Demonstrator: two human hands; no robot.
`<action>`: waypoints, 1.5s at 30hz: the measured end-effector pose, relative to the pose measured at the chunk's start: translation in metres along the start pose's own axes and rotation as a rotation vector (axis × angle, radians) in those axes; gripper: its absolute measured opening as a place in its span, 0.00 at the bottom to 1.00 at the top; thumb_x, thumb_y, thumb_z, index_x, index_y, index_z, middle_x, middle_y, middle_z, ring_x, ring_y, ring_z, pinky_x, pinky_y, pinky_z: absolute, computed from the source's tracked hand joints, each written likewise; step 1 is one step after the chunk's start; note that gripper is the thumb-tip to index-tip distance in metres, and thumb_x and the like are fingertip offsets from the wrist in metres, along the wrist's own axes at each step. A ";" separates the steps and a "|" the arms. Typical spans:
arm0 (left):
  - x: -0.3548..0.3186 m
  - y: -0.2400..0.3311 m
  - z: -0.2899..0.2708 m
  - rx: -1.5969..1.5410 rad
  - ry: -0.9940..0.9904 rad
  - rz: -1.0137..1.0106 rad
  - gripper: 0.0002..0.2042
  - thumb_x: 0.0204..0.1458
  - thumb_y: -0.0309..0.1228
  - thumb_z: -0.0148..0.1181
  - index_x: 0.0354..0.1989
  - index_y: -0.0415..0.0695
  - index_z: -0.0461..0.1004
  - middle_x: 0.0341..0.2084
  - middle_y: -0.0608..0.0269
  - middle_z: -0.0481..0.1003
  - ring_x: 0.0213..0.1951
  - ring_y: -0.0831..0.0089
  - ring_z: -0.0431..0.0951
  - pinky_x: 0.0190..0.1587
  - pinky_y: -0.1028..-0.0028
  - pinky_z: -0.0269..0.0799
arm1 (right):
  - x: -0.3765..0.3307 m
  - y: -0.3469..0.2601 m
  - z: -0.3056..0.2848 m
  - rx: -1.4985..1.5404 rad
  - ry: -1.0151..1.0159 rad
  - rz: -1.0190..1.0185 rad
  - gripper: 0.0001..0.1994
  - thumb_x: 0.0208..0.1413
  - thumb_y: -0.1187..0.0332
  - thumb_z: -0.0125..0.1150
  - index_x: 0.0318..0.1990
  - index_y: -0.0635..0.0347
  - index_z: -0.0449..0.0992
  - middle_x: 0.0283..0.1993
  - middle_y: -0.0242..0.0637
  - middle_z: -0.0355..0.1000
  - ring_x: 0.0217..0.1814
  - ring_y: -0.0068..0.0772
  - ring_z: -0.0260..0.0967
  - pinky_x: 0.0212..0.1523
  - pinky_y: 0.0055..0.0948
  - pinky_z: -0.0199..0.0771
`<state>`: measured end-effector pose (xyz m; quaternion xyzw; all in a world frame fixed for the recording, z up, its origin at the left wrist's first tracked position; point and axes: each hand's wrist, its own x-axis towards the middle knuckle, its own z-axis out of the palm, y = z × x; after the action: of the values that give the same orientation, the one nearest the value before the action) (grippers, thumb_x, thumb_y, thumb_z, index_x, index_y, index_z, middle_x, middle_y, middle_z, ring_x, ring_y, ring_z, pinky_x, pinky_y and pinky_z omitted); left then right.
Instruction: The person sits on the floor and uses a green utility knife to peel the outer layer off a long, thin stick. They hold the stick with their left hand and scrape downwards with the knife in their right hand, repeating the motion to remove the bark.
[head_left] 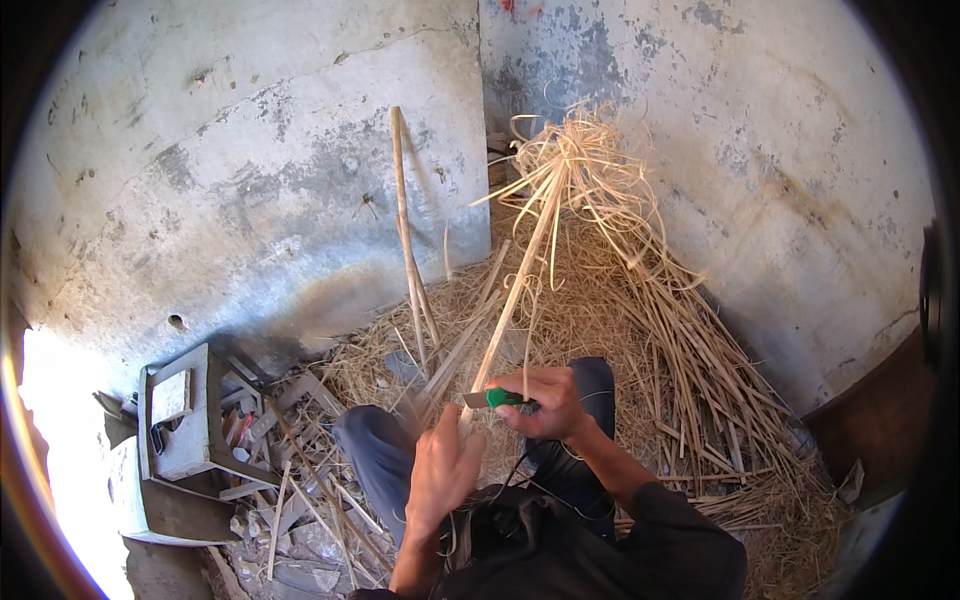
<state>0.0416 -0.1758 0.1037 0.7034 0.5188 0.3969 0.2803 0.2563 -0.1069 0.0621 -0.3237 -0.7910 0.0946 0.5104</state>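
Observation:
My left hand (442,468) is closed round the near end of a long pale wooden stick (512,300), slightly smeared by motion. The stick slants away from me, and its far end meets a bushy tangle of curled shavings (580,150). In my right hand (553,403) is a knife (503,398) with a green handle. Its short flat blade points left and lies across the stick, just above my left hand. A thin strip hangs down from the stick close to my right hand.
Many thin split strips (690,350) lie heaped on the right, over loose shavings. Two poles (404,220) lean on the stained wall (270,150). A small wooden stool (190,420) lies on its side at left, beside scattered sticks (330,510) and scraps.

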 end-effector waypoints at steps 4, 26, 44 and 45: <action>-0.012 -0.037 0.005 0.214 0.005 0.366 0.13 0.58 0.23 0.65 0.50 0.33 0.77 0.57 0.27 0.75 0.44 0.36 0.79 0.48 0.47 0.76 | 0.008 -0.005 -0.003 -0.072 0.015 -0.039 0.15 0.61 0.56 0.73 0.46 0.58 0.88 0.33 0.34 0.85 0.29 0.37 0.84 0.31 0.32 0.83; -0.017 -0.046 0.004 -0.085 -0.239 -0.192 0.11 0.60 0.22 0.61 0.50 0.33 0.77 0.59 0.29 0.74 0.47 0.35 0.78 0.51 0.49 0.75 | 0.019 0.033 -0.021 -0.184 0.058 0.048 0.15 0.58 0.58 0.75 0.48 0.55 0.90 0.37 0.37 0.87 0.33 0.35 0.87 0.33 0.32 0.86; -0.058 -0.057 0.004 -0.090 -0.274 -0.332 0.15 0.62 0.35 0.61 0.47 0.32 0.74 0.31 0.30 0.77 0.38 0.30 0.77 0.41 0.46 0.70 | -0.001 0.174 -0.048 -0.498 0.246 0.329 0.19 0.65 0.56 0.72 0.57 0.56 0.86 0.37 0.48 0.83 0.36 0.51 0.82 0.38 0.46 0.81; -0.058 -0.062 0.007 -0.084 -0.241 -0.277 0.15 0.63 0.36 0.61 0.46 0.32 0.74 0.29 0.31 0.76 0.37 0.29 0.77 0.40 0.45 0.70 | -0.003 0.166 -0.045 -0.511 0.266 0.305 0.18 0.66 0.57 0.72 0.57 0.57 0.86 0.39 0.49 0.84 0.39 0.54 0.83 0.41 0.47 0.82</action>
<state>0.0073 -0.2123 0.0349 0.6555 0.5563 0.2885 0.4214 0.3648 0.0114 0.0009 -0.5657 -0.6579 -0.0747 0.4915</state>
